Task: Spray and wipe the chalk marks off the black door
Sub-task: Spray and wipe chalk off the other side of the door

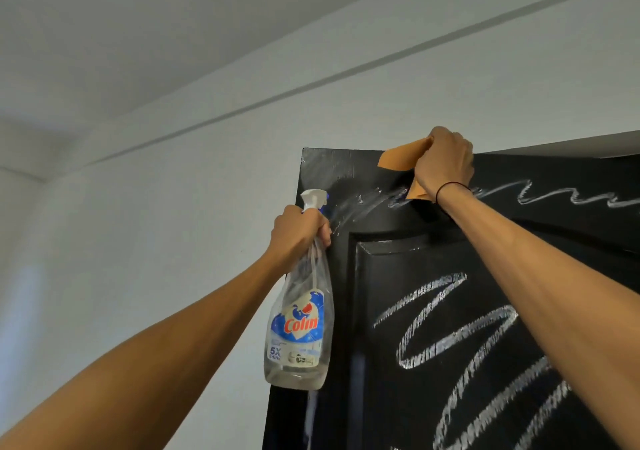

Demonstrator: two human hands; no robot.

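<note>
The black door point(388, 363) fills the lower right, its top left corner in view. White chalk scribbles point(446, 328) cover its recessed panel, and a wavy chalk line point(571, 195) runs along the top rail. Left of that line the chalk is smeared and wet point(353, 207). My right hand point(445, 163) grips an orange cloth point(398, 160) and presses it on the top rail at the smear's right end. My left hand point(299, 233) grips the neck of a clear spray bottle point(299, 328) beside the door's left edge, nozzle toward the door.
A pale wall point(173, 224) lies left of and above the door. The ceiling point(138, 33) meets it along a moulding line. A thin black band circles my right wrist point(450, 186).
</note>
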